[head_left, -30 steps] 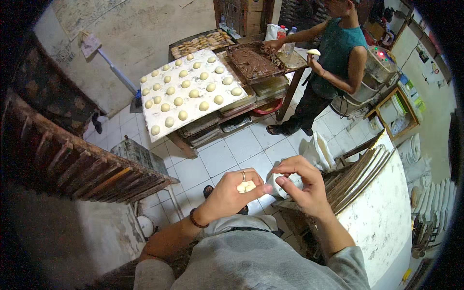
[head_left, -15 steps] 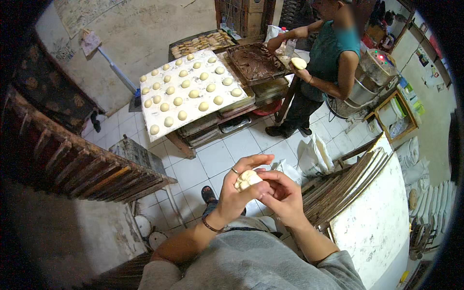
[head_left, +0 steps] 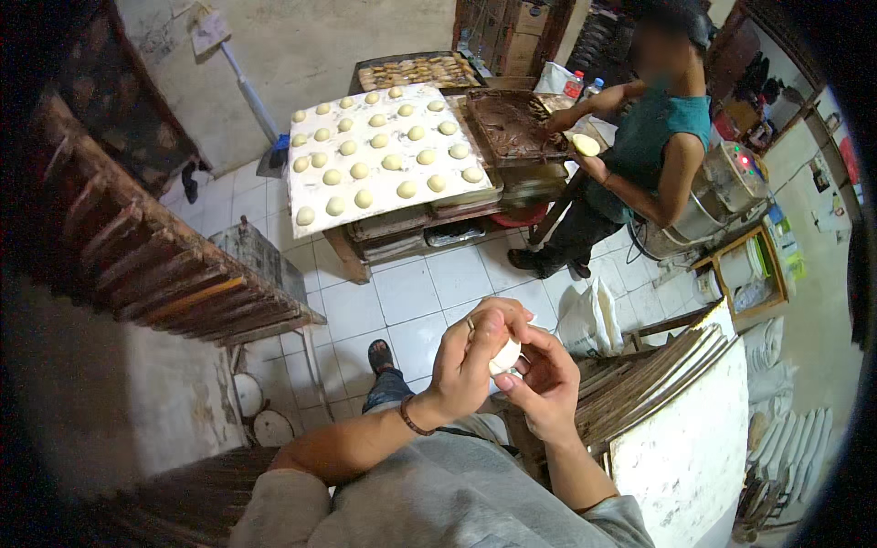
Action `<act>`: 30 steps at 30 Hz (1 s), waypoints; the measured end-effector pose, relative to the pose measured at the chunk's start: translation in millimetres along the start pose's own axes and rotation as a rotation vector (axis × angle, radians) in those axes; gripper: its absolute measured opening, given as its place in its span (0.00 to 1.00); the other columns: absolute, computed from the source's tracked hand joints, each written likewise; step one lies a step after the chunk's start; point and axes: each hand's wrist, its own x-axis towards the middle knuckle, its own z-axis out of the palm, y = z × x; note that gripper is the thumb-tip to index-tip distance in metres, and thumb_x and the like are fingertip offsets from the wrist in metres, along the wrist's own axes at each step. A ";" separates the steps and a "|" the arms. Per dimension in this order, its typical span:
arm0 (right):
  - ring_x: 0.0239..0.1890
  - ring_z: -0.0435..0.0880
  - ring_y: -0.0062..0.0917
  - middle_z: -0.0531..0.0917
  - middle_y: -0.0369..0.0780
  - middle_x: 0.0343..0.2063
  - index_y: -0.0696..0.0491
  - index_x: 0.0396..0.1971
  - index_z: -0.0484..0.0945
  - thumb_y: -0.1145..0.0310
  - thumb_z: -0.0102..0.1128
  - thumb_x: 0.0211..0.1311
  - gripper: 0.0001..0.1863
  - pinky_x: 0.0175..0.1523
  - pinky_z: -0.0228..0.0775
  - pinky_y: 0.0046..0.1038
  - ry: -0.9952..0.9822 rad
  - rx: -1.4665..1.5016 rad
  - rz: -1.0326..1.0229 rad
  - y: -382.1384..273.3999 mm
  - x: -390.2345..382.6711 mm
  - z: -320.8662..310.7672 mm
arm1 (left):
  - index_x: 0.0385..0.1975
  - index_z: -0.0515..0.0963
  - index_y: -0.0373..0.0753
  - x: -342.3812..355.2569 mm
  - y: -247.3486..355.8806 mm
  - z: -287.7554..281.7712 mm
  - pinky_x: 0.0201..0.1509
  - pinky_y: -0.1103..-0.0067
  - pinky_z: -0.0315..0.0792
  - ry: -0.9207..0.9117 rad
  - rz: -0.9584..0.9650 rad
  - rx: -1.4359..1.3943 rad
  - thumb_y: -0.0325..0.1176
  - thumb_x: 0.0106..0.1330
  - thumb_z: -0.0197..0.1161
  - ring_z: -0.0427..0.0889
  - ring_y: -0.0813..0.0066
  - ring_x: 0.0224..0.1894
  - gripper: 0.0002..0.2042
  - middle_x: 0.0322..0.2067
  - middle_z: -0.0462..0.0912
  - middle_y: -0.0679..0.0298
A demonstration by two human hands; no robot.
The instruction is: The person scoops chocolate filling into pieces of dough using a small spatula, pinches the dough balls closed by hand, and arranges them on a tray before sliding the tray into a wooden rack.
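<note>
Curled further over since, the left hand [head_left: 464,367] now grasps the dough [head_left: 505,356] with the right hand [head_left: 546,379]; its smoother face suggests shaping has advanced.

Pale dough ball [head_left: 505,357], rounded, partly hidden, held between left grip [head_left: 464,369] and right grip [head_left: 550,382].

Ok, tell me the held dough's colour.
The dough is creamy white, clearest in the head view.
</note>
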 end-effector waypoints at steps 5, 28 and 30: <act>0.64 0.78 0.29 0.77 0.44 0.61 0.62 0.65 0.71 0.80 0.72 0.60 0.32 0.68 0.73 0.35 0.039 -0.068 0.043 -0.8 3.0 9.7 | 0.43 0.80 0.30 -2.1 -6.6 -3.3 0.64 0.74 0.69 0.096 -0.107 -0.063 0.42 0.86 0.42 0.79 0.67 0.54 0.22 0.48 0.83 0.53; 0.48 0.87 0.35 0.87 0.44 0.47 0.56 0.50 0.86 0.78 0.75 0.57 0.19 0.53 0.80 0.31 -0.266 -0.962 -0.267 8.1 65.3 25.9 | 0.52 0.73 0.38 -4.9 -33.3 -53.5 0.51 0.78 0.75 0.333 -0.283 -0.392 0.41 0.87 0.45 0.77 0.79 0.46 0.14 0.46 0.77 0.65; 0.46 0.87 0.36 0.88 0.44 0.44 0.57 0.49 0.87 0.79 0.73 0.58 0.18 0.53 0.80 0.31 -0.309 -0.961 -0.297 21.9 77.5 26.4 | 0.52 0.73 0.37 2.0 -34.7 -62.7 0.49 0.79 0.73 0.362 -0.261 -0.383 0.40 0.87 0.46 0.77 0.80 0.44 0.14 0.45 0.77 0.65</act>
